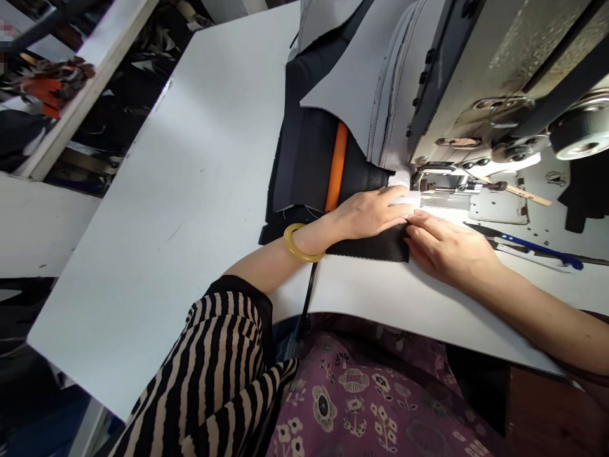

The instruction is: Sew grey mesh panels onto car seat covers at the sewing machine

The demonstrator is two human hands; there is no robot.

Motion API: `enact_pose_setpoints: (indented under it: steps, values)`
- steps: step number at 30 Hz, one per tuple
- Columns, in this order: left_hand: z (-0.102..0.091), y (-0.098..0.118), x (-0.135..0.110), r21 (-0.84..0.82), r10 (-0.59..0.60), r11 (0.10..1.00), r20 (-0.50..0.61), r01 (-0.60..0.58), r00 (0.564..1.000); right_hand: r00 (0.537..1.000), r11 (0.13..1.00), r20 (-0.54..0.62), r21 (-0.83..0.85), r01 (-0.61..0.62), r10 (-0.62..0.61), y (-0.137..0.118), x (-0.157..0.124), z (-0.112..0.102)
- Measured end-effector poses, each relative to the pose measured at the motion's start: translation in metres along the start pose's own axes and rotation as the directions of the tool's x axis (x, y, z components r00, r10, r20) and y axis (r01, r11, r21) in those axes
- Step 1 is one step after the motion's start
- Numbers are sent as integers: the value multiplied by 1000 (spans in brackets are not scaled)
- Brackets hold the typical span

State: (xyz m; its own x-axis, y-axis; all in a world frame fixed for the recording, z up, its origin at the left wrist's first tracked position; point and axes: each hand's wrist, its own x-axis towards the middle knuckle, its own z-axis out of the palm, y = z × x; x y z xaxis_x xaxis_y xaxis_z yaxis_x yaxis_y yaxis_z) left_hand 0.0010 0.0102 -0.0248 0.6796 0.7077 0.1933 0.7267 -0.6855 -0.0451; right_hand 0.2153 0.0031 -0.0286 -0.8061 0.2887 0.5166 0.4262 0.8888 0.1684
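Note:
My left hand lies flat, fingers stretched out, on a black perforated leather piece with an orange strip, pressing it on the white table. A yellow bangle circles that wrist. My right hand rests at the piece's right edge, fingers together, pinching the edge where a white ribbed trim runs to the presser foot of the sewing machine.
Grey and dark fabric panels drape over the machine's left side. Blue-handled scissors and a wooden stick lie to the right of the needle plate. A shelf with scraps stands at the far left.

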Motion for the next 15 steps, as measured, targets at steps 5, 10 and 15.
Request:
enact_pose_setpoints:
  steps: [5, 10, 15]
  values:
    - [-10, 11, 5, 93, 41, 995, -14, -40, 999, 996, 996, -29, -20, 82, -82, 0, 0, -2]
    - [-21, 9, 13, 86, 54, 994, 82, -61, 995, 956, 958, -73, -14, 285, -285, -2, -8, 1]
    - [-24, -16, 30, -103, -144, 984, 25, 146, 989, 950, 953, 178, 210, 218, -257, -4, -2, 8]
